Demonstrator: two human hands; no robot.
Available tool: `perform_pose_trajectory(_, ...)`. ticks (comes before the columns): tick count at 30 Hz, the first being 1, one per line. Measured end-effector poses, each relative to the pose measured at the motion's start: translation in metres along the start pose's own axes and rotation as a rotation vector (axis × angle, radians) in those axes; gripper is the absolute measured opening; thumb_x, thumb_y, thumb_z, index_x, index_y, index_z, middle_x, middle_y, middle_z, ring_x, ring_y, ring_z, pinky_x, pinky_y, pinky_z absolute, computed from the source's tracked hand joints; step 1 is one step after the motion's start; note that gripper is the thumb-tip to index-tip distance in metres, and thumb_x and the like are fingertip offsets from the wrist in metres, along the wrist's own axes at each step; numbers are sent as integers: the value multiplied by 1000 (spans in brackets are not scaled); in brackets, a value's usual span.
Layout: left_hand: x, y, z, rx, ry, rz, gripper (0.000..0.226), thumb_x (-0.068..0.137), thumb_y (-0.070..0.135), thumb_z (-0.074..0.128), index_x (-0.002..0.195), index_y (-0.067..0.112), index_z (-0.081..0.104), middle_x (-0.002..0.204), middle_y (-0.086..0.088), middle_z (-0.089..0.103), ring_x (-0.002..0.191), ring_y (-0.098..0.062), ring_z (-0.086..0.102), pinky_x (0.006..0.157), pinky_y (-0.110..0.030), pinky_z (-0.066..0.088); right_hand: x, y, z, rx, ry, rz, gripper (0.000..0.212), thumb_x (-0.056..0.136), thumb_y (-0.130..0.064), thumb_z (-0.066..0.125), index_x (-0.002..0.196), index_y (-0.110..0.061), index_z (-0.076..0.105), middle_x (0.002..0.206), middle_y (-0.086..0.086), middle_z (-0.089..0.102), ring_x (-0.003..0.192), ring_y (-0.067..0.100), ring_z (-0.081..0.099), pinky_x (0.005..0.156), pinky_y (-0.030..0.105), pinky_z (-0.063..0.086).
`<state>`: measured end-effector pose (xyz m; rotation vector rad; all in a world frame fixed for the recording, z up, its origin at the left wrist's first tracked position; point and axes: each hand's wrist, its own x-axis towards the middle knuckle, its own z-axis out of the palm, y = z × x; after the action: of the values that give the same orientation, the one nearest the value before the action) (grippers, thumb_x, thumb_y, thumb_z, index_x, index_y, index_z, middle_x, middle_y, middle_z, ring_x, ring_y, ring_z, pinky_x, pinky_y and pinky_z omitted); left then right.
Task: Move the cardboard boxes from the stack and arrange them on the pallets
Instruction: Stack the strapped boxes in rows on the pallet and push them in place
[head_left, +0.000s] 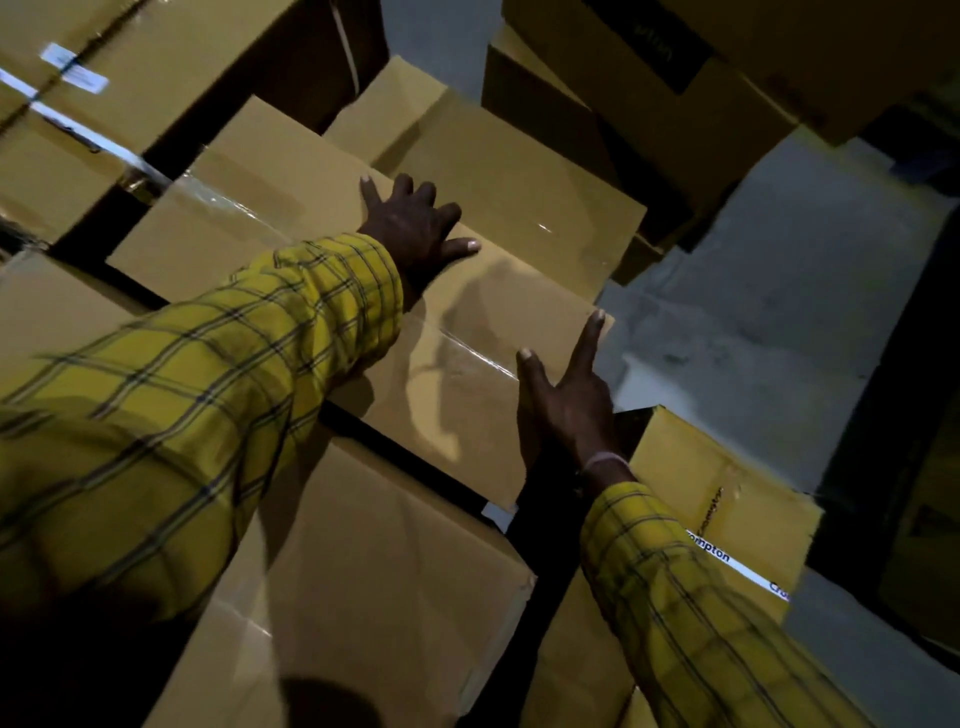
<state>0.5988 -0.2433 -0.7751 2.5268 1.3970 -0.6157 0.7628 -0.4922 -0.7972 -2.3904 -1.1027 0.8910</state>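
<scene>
Boxes fill most of the view: brown cartons packed close on the left and near side, more stacked at top right, grey concrete floor (769, 291) showing in the gap to the right. No pallet is identifiable; whatever the cartons sit on is hidden. The taped carton (322, 244) in the middle is the one being handled, lying flat-topped among its neighbours with dark gaps along its near and left edges and its right edge open toward the floor. Below it sits the near carton (363, 571), and at lower right a carton with printed tape (717, 488) along its seam. Both arms wear yellow checked sleeves (182, 415). The left hand (415, 223) lies flat on the taped carton's top, fingers spread and straight, gripping nothing. The right hand (563, 395) rests at the carton's near right corner, thumb on top, index finger extended along the edge; the other fingers are not visible, so whether they wrap the side cannot be told. Likely step: squaring the carton into its slot, or getting purchase to lift. To do it well: keep the left palm pressing down so the top doesn't buckle, drive from the corner with the right, close the dark gaps evenly, keep fingers out of them. Clear seam tape (470, 353) looks slick, so palm on bare cardboard.
</scene>
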Motion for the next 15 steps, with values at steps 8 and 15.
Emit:
perform_pose_trajectory(8,-17,4,19,-83,-11,-15,95,84,89,26,159,40,-5,170,-4,-10,155,-37,-16,108,-83,2,-11,-9,7,-15,-50,82,115,88,-82,51,153,-43,-35,134,30,51,96,38,63,75,36,41)
perform_pose_trajectory(15,-70,33,54,-135,-77,-18,110,76,95,31,150,45,-32,158,-2,-46,147,-44,-34,104,-86,1,-22,1,15,2,-100,19,115,87,-79,54,158,-40,-28,171,19,-15,153,50,21,117,56,33)
